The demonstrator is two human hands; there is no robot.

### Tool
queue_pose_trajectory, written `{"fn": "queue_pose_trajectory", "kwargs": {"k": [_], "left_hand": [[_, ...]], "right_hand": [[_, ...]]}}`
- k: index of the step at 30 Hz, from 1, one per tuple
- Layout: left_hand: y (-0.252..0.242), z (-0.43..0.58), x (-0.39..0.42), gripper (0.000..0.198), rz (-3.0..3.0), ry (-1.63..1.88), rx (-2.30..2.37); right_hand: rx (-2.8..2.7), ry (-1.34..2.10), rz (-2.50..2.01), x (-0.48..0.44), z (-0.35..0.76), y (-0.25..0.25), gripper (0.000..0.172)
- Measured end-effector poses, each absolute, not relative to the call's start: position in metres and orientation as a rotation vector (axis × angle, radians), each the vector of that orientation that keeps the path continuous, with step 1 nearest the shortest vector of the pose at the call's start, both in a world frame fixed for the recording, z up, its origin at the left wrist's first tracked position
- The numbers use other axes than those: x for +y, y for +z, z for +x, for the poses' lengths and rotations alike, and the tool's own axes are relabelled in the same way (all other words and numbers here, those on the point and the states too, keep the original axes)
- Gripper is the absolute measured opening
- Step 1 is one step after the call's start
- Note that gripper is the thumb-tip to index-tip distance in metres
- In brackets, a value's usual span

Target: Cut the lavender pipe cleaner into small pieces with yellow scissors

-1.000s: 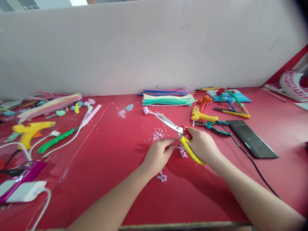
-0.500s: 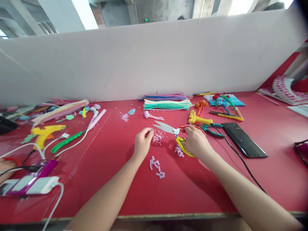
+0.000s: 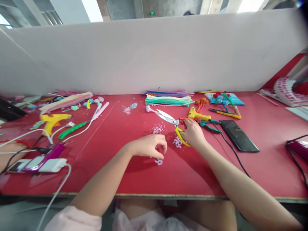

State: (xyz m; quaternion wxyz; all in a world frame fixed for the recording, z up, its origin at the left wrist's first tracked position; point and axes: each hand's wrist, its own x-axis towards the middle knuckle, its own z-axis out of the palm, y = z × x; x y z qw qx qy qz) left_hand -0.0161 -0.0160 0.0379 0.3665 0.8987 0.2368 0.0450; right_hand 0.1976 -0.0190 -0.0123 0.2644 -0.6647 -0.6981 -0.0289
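My right hand [image 3: 193, 132] is closed round the red and yellow handles of a pair of scissors [image 3: 167, 117], whose blades point left and are nearly together. Just below that hand lies a small heap of lilac cut pieces [image 3: 177, 142]. My left hand [image 3: 151, 146] hovers low over the table, thumb and fingers curved with a gap between them. Under its fingertips are a few lilac pieces [image 3: 158, 162]; others may be hidden by the hand. Fine lilac clippings [image 3: 158, 129] are scattered above it. Past the blade tips lies a lilac pipe-cleaner bundle [image 3: 148, 109].
Bundled pipe cleaners [image 3: 168, 100] lie by the white partition [image 3: 154, 57]. To the right are a yellow glue gun [image 3: 198, 114], pliers [image 3: 211, 126] and a black phone [image 3: 238, 135]. Leftward are another glue gun [image 3: 54, 121], a power strip [image 3: 45, 162] with cables, and another person's arm [image 3: 12, 157].
My left hand has moved right and toward me, from beside the clippings to over the lilac pieces, its fingers parting. The scissors stay in my right hand. The view has tilted down.
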Motion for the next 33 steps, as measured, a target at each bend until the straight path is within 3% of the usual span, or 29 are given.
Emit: {"fn": "queue_pose_trajectory", "kwargs": {"k": [12,22,33], "left_hand": [[0.042,-0.011,-0.036,0.005,2.473,-0.117,0.676],[0.009,-0.014,-0.066,0.007,2.436,0.344,0.984],[0.017,-0.005,0.004,0.010,1.647,0.851,0.980]], "right_hand": [[-1.881,-0.185,-1.859,-0.028,0.190,0.005,0.037],[-1.897,-0.158,-1.867,-0.039,0.181,0.013,0.038],[-1.825,0.059,-1.858,-0.024,0.179,0.008,0.043]]}}
